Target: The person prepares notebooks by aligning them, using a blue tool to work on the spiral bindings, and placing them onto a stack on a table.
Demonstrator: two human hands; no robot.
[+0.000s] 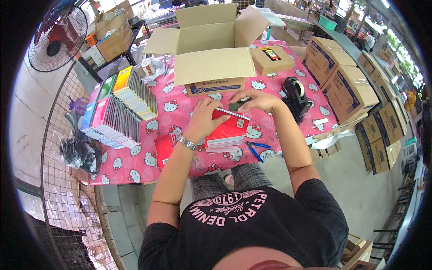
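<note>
My left hand (207,118) grips the left end of a red spiral notebook (233,123), its thumb lying on the cover. That notebook is on top of a stack of red-covered notebooks (223,143) near the table's front edge. At the notebook's far edge, beside the white coil, my right hand (260,101) is closed on a small dark block-like object (236,105) whose kind I cannot make out. Blue-handled pliers (256,151) lie just right of the stack. Left of it, partly behind my left forearm, is another red notebook (164,150).
An open cardboard box (215,65) stands beyond my hands, a closed brown box (272,59) beside it. A black tape dispenser (297,96) is to the right. Stacked spiral notebooks (114,121) fill the table's left side. Cartons (344,90) stand past the right edge.
</note>
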